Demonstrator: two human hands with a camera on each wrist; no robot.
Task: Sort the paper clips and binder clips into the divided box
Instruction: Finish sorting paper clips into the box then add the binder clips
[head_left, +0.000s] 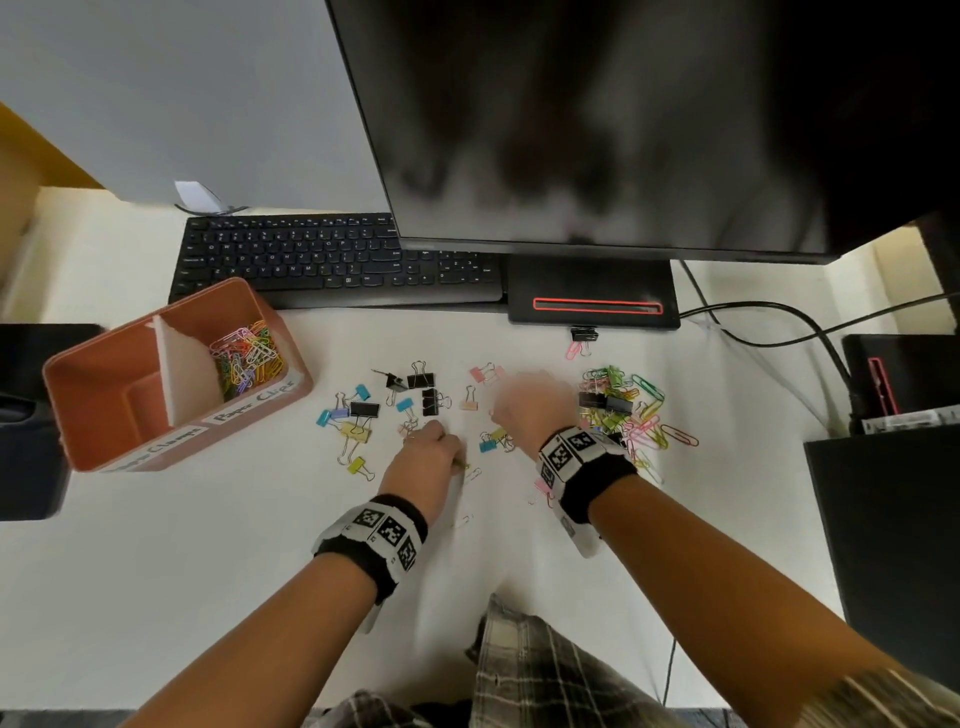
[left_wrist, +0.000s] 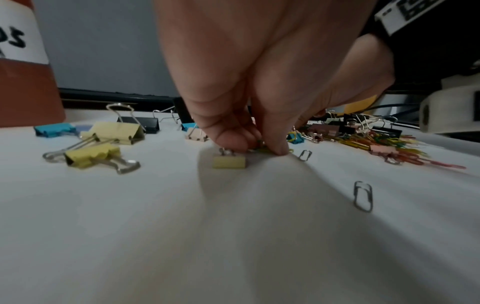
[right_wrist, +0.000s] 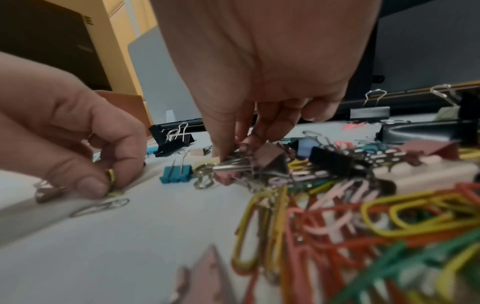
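My left hand (left_wrist: 259, 148) is down on the white desk and pinches a yellow paper clip (right_wrist: 111, 175) between thumb and fingertips. A small yellow binder clip (left_wrist: 229, 161) lies right under its thumb. My right hand (right_wrist: 233, 153) pinches the wire handles of a pink binder clip (right_wrist: 271, 159) at the edge of the mixed pile of coloured paper clips (head_left: 636, 410). In the head view the right hand (head_left: 522, 402) is blurred. The orange divided box (head_left: 83, 374) stands at the left, with paper clips (head_left: 247, 358) in its right compartment.
Several binder clips (head_left: 363, 410) lie scattered between the box and my hands. Two steel paper clips (left_wrist: 363, 196) lie near the left hand. A keyboard (head_left: 332, 260) and a monitor (head_left: 623, 130) stand behind. Cables (head_left: 779, 322) and black boxes (head_left: 893, 545) line the right side.
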